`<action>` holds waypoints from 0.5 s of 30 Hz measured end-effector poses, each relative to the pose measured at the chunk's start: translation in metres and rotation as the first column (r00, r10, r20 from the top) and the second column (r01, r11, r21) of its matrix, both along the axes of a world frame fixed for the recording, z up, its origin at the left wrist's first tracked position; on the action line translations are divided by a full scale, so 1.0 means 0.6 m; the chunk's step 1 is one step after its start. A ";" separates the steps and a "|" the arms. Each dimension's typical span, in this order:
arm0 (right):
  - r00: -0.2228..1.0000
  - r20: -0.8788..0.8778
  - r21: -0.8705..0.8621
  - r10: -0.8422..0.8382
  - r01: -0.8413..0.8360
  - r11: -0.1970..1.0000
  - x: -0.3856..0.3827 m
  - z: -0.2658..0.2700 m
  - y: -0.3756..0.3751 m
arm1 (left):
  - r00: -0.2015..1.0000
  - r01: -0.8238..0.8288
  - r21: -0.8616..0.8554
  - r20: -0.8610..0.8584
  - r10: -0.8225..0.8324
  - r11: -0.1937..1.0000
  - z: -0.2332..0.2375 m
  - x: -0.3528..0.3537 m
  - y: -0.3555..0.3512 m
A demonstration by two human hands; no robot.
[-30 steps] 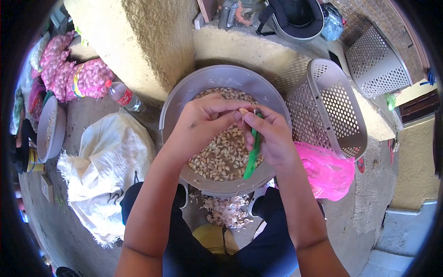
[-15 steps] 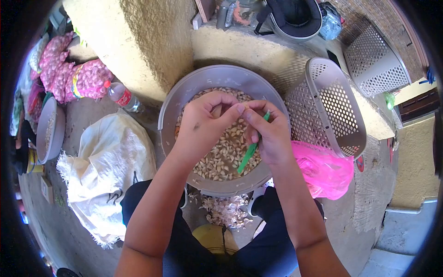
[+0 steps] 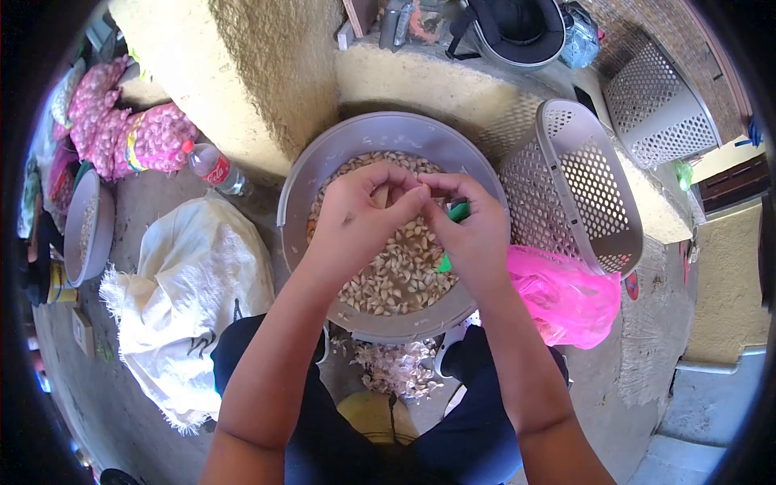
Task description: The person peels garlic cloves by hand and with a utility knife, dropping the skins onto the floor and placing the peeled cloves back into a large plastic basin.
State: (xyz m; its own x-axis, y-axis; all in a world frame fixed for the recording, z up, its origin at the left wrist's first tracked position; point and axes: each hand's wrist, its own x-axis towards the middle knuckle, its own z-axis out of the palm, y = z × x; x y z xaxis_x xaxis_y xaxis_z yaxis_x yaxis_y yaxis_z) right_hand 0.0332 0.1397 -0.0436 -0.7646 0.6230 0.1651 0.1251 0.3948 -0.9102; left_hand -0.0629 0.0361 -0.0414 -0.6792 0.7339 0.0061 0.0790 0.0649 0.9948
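Note:
Both hands meet above a wide grey basin (image 3: pixel 364 129) of peeled garlic cloves (image 3: pixel 396 279) lying in cloudy water. My left hand (image 3: pixel 352 214) is closed, thumb and forefinger pinching what looks like a garlic clove (image 3: pixel 383 196), mostly covered by the fingers. My right hand (image 3: pixel 477 234) is wrapped around a small green-handled knife (image 3: pixel 459 212); its blade is largely hidden. The thumb and finger tips of the two hands nearly touch.
Garlic skins (image 3: pixel 396 368) litter the floor between my feet. A white woven sack (image 3: pixel 198 283) and a cola bottle (image 3: pixel 217 168) stand left, near pink net bags of garlic (image 3: pixel 158 139). On the right are a perforated basket (image 3: pixel 558 186) and a pink plastic bag (image 3: pixel 566 299).
My right hand has turned, so the green handle has swung up and now shows less below the fingers. The left hand stays nearly in place.

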 end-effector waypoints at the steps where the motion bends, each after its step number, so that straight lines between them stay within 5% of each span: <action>1: 1.000 -0.026 -0.002 0.009 -0.009 1.000 0.000 -0.004 0.001 | 1.000 0.009 0.000 0.024 -0.009 1.000 -0.003 -0.001 0.000; 4: 0.999 -0.028 -0.002 0.025 -0.025 1.000 0.001 0.001 0.000 | 0.983 0.027 0.063 0.177 -0.038 0.998 0.004 -0.003 -0.002; 8: 0.996 -0.056 -0.041 0.074 -0.076 0.996 0.003 -0.008 0.010 | 0.991 0.020 0.015 0.134 -0.022 1.000 -0.001 -0.008 -0.002; 11: 0.990 -0.133 -0.385 0.042 -0.090 0.918 0.002 -0.009 0.012 | 0.995 -0.027 0.001 0.095 0.027 1.000 -0.007 -0.009 0.000; 15: 0.976 -0.210 -0.538 0.051 -0.159 0.828 0.001 -0.003 0.016 | 0.996 -0.060 -0.033 0.070 0.062 0.998 -0.015 -0.012 -0.001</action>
